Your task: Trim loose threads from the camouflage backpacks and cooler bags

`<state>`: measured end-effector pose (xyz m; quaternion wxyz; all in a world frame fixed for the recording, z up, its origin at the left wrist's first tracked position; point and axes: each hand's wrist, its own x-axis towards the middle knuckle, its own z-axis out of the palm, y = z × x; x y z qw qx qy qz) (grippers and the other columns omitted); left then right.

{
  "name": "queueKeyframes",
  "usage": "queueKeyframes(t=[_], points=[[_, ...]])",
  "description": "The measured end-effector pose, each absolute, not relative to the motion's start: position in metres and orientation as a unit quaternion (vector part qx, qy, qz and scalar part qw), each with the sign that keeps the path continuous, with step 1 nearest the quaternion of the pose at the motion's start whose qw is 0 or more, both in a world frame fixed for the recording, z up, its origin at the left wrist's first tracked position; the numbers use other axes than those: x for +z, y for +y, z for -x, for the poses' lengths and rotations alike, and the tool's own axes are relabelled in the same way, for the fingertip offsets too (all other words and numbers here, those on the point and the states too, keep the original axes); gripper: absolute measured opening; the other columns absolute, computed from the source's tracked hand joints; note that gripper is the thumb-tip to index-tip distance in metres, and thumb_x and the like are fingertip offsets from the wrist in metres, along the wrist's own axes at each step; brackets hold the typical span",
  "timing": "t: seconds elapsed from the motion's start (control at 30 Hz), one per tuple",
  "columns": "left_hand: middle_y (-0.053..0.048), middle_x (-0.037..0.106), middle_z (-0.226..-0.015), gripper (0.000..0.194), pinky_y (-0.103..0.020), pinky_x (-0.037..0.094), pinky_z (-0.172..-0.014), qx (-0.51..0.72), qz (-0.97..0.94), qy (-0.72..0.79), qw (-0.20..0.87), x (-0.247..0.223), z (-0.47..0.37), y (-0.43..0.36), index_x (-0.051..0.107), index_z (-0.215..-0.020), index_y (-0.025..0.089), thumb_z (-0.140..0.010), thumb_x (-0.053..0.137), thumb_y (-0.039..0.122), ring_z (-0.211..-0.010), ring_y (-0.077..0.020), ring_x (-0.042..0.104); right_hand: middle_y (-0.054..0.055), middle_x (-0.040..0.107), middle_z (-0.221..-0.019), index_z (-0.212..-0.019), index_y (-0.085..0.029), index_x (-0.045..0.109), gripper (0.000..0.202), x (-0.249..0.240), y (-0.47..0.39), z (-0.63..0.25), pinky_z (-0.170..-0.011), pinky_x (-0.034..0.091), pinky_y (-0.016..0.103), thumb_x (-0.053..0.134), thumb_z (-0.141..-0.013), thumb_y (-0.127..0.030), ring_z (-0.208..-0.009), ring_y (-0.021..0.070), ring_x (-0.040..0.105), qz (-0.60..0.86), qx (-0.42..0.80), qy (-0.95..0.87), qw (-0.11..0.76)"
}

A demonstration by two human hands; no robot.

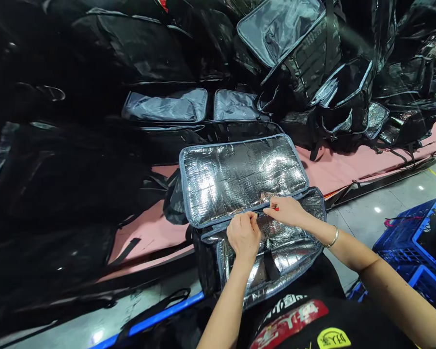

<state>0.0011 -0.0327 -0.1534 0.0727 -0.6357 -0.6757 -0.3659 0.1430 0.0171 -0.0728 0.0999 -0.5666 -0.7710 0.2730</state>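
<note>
A black bag with a silver foil lining [240, 174] lies open in front of me, its lid folded back and edged in grey-blue trim. My left hand [244, 233] is closed at the seam between lid and body, thumb and fingers pinched on the edge. Just to its right, my right hand [284, 211] pinches the same seam, with a small red bit showing at its fingers. What exactly the fingertips hold is too small to make out. The two hands are close together but apart.
Black bags with grey linings [167, 105] are piled behind and to the left. More open bags [345, 97] stand at the back right on a pink-covered table [349, 167]. Blue crates [403, 232] sit on the floor at right. A blue edge [163, 312] runs lower left.
</note>
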Motion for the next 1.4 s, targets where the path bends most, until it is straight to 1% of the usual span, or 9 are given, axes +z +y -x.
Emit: queueKeyframes(t=[0.2,0.4,0.63,0.8,0.87,0.97,1.1,1.23,1.4], points=[[-0.006,0.056,-0.071,0.020,-0.031,0.031,-0.065,-0.380,0.627,-0.679,0.045,-0.150,-0.001,-0.032,0.055,-0.074,0.018,-0.087,0.044,0.028,-0.070,-0.0195,0.049,-0.001,0.056,-0.064,-0.065,-0.020,0.056,0.020,-0.076,0.025,-0.142,-0.057,0.026,0.024,0.053,-0.079,-0.033,-0.061,0.0124,0.046,0.550,0.256,-0.787,0.111],[-0.004,0.054,-0.072,0.013,-0.031,0.036,-0.071,-0.525,0.491,-0.676,-0.161,-0.148,0.004,-0.019,0.053,-0.070,0.019,-0.078,0.051,0.029,-0.073,-0.0181,0.048,-0.003,0.053,-0.061,-0.070,-0.020,0.056,0.021,-0.085,0.022,-0.146,-0.057,0.028,0.022,0.051,-0.081,-0.038,-0.058,0.0117,0.047,0.560,0.301,-0.749,0.187],[0.005,0.036,-0.052,0.034,-0.022,0.030,-0.046,-0.566,0.454,-0.613,-0.313,-0.148,0.004,-0.028,0.048,-0.068,0.018,-0.082,0.043,0.048,-0.045,-0.0093,0.033,-0.006,0.045,-0.053,-0.079,-0.021,0.054,0.028,-0.106,0.017,-0.148,-0.053,0.026,0.022,0.045,-0.083,-0.047,-0.050,0.0122,0.042,0.544,0.308,-0.745,0.234],[-0.001,0.047,-0.051,0.054,-0.024,0.035,-0.050,-0.493,0.515,-0.555,-0.428,-0.137,0.013,-0.041,0.051,-0.050,0.016,-0.082,0.038,0.057,-0.049,-0.0106,0.041,-0.003,0.051,-0.062,-0.080,-0.021,0.054,0.029,-0.112,0.017,-0.146,-0.058,0.031,0.023,0.044,-0.083,-0.048,-0.058,0.0137,0.047,0.543,0.308,-0.724,0.294],[-0.001,0.051,-0.056,0.047,-0.023,0.037,-0.054,-0.489,0.516,-0.577,-0.402,-0.135,0.019,-0.039,0.058,-0.058,0.016,-0.081,0.044,0.055,-0.054,-0.0116,0.045,-0.003,0.051,-0.063,-0.081,-0.021,0.054,0.030,-0.113,0.017,-0.146,-0.058,0.031,0.023,0.042,-0.084,-0.048,-0.059,0.0139,0.047,0.544,0.307,-0.714,0.315],[-0.001,0.058,-0.070,0.032,-0.024,0.042,-0.064,-0.555,0.469,-0.633,-0.267,-0.133,0.036,-0.032,0.062,-0.079,0.017,-0.077,0.054,0.048,-0.066,-0.0135,0.053,-0.004,0.050,-0.063,-0.083,-0.021,0.054,0.031,-0.115,0.017,-0.147,-0.058,0.032,0.023,0.036,-0.087,-0.046,-0.059,0.0139,0.047,0.545,0.307,-0.704,0.335],[-0.006,0.061,-0.088,0.039,-0.033,0.044,-0.079,-0.547,0.395,-0.734,-0.068,-0.129,0.080,-0.025,0.056,-0.101,0.017,-0.077,0.052,0.047,-0.080,-0.0192,0.058,-0.002,0.052,-0.067,-0.090,-0.020,0.054,0.036,-0.120,0.019,-0.154,-0.060,0.034,0.024,0.027,-0.090,-0.043,-0.060,0.0146,0.049,0.552,0.305,-0.696,0.344],[-0.010,0.062,-0.087,0.042,-0.044,0.042,-0.078,-0.419,0.327,-0.837,-0.133,-0.124,0.115,-0.019,0.053,-0.096,0.017,-0.072,0.056,0.051,-0.083,-0.0281,0.058,0.002,0.060,-0.077,-0.100,-0.018,0.058,0.039,-0.123,0.022,-0.152,-0.063,0.038,0.026,0.032,-0.088,-0.045,-0.066,0.0157,0.053,0.540,0.319,-0.695,0.351],[0.000,0.055,-0.062,0.044,-0.040,0.043,-0.073,-0.532,0.261,-0.773,-0.227,-0.131,0.120,0.001,0.049,-0.079,0.020,-0.052,0.073,0.046,-0.068,-0.0230,0.056,0.002,0.063,-0.074,-0.124,-0.021,0.051,0.047,-0.122,0.023,-0.134,-0.067,0.042,0.028,0.048,-0.082,-0.042,-0.069,0.0186,0.057,0.546,0.286,-0.728,0.300]])
